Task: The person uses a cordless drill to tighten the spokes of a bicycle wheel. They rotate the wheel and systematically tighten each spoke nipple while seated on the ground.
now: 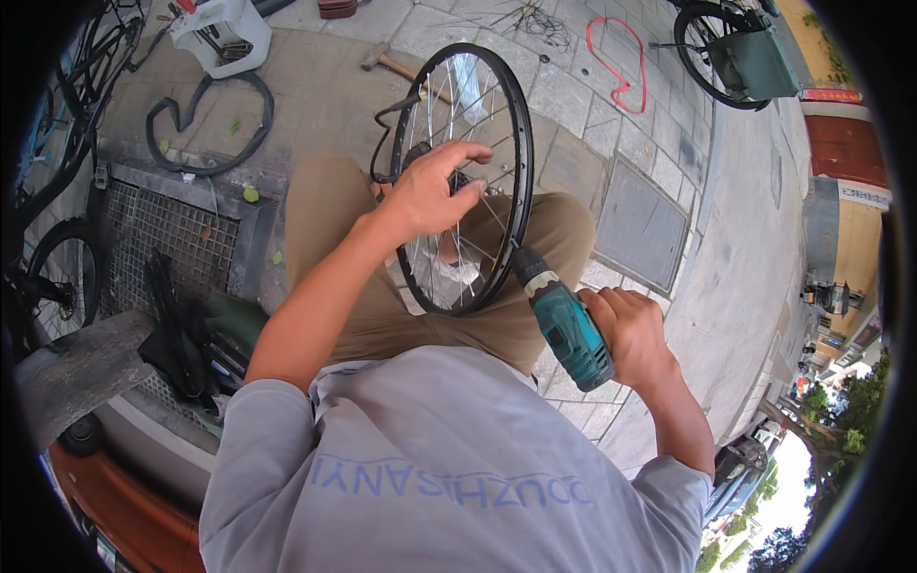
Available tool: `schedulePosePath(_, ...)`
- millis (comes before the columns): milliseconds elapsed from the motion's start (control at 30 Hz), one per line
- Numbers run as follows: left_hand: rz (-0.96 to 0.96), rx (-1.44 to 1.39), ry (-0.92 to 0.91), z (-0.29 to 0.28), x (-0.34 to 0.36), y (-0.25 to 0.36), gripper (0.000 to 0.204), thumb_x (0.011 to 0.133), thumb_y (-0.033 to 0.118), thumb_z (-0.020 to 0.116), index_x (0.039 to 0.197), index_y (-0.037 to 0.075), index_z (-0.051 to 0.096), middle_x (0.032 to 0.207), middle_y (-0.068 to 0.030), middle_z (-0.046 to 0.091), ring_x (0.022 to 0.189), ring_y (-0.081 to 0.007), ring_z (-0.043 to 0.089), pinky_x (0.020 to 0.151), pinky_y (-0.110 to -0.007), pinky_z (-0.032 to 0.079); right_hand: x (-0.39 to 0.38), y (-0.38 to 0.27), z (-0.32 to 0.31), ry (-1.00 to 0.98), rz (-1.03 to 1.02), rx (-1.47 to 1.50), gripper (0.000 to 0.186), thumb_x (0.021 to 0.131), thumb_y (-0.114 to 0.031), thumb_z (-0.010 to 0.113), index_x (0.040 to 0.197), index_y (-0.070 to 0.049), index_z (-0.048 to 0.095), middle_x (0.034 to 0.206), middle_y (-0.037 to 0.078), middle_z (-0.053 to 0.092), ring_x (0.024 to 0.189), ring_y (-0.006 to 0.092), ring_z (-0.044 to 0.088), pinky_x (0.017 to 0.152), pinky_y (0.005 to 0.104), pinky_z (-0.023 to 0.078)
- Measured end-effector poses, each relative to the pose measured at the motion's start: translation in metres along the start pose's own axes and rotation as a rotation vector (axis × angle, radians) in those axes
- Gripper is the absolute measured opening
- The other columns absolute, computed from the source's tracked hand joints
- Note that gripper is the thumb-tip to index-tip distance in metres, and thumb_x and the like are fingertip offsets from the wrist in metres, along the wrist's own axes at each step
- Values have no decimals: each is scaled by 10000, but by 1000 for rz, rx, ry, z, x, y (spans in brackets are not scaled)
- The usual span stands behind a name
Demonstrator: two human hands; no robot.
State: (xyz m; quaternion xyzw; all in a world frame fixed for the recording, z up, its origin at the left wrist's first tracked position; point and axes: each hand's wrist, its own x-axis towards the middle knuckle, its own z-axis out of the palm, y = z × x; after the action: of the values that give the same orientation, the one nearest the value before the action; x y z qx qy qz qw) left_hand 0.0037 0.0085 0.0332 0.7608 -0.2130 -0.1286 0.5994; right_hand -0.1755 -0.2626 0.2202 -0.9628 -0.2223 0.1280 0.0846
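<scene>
A bicycle wheel (522, 143) with a black rim and thin silver spokes stands tilted between my knees. My left hand (430, 191) is over the spokes beside the hub, with thumb and forefinger apart and no object visible between them. The other fingers are partly hidden. On the right, my right hand (626, 329) is wrapped around a teal and black cordless drill (568, 329). The drill points up and left, its tip at the rim's outer edge; whether it touches a spoke end cannot be seen. A black cable or hose (380, 143) curves beside the wheel's left side.
A hammer (392, 63) lies behind the wheel. Farther left are a bent black tube (153, 134) and a cut white container (227, 43). A red strap (640, 57) and tangled wires (535, 24) lie on the paving. A metal grate (172, 234) is left of my legs.
</scene>
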Motion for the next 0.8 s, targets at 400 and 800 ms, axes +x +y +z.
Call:
schedulePosePath(400, 44, 79, -542, 5, 20, -3, 460, 955, 10, 689, 1413, 30, 650, 1126, -138, 795, 1043, -322, 770, 927, -424, 586, -8, -9, 6, 24, 11, 50, 530, 657, -55, 784, 1174, -40, 669, 837, 90, 639, 763, 319, 672, 707, 421, 549)
schedulePosePath(800, 218, 124, -257, -1, -22, 3, 540, 897, -40, 727, 1421, 22, 609, 1197, -80, 784, 1133, -282, 748, 1028, -407, 581, -24, -24, 39, 208, 223, 475, 392, 735, -148, 813, 1091, -11, 721, 788, 112, 630, 702, 324, 672, 638, 404, 542)
